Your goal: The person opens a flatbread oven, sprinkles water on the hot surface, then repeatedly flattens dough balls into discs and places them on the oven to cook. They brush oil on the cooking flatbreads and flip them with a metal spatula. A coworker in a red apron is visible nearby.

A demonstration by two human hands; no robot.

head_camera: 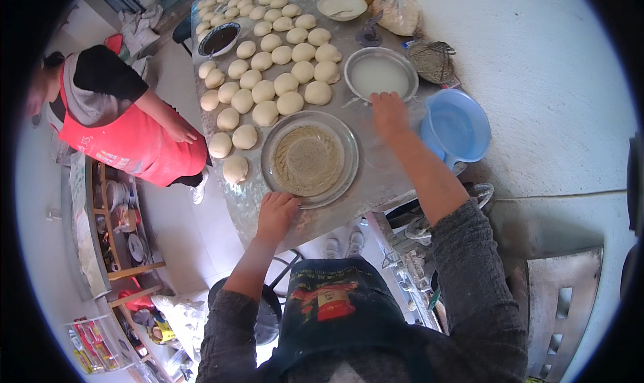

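Note:
My left hand (277,214) is at the near rim of a round metal tray (351,154) that holds a layer of pale tan grains or seeds (308,160). My right hand (390,114) has its fingers at the near rim of a metal bowl (350,67) of cloudy whitish liquid (381,76). Whether either hand grips its rim cannot be told. Many round dough balls (264,113) lie in rows on the table, left of and beyond the tray. A patterned bowl of dark liquid (220,39) stands among them at the table's left edge.
A blue plastic basin (457,126) stands right of my right forearm. Beyond it are a wire strainer (431,62), a bagged item (397,13) and a white bowl (342,7) along the wall. A person in a red apron (136,141) stands left of the table (236,207).

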